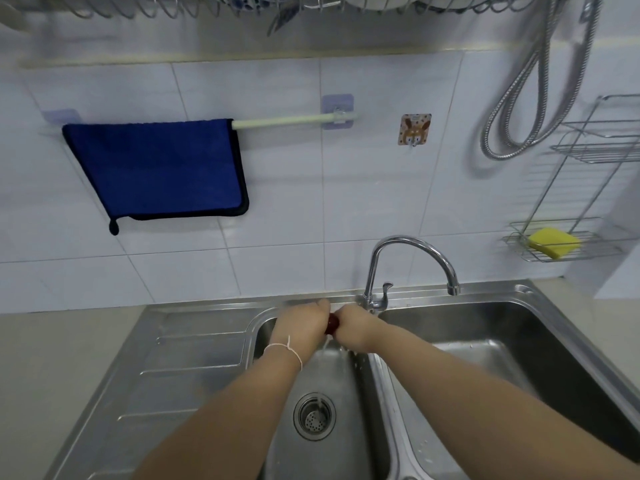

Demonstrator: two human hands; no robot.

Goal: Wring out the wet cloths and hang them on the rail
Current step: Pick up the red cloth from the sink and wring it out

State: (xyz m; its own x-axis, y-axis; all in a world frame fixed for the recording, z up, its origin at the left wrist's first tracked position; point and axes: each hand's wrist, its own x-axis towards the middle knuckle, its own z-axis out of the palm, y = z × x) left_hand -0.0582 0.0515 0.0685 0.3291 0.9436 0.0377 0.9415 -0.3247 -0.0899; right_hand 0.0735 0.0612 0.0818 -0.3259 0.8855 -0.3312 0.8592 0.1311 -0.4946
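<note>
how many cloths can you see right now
2. A blue cloth hangs on the rail; a red cloth is twisted between the left hand and right hand. More may be hidden.

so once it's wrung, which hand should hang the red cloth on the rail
Probably the right hand. The rail's bare stretch lies right of the blue cloth, up from that hand. Both hands grip the red cloth equally.
</note>
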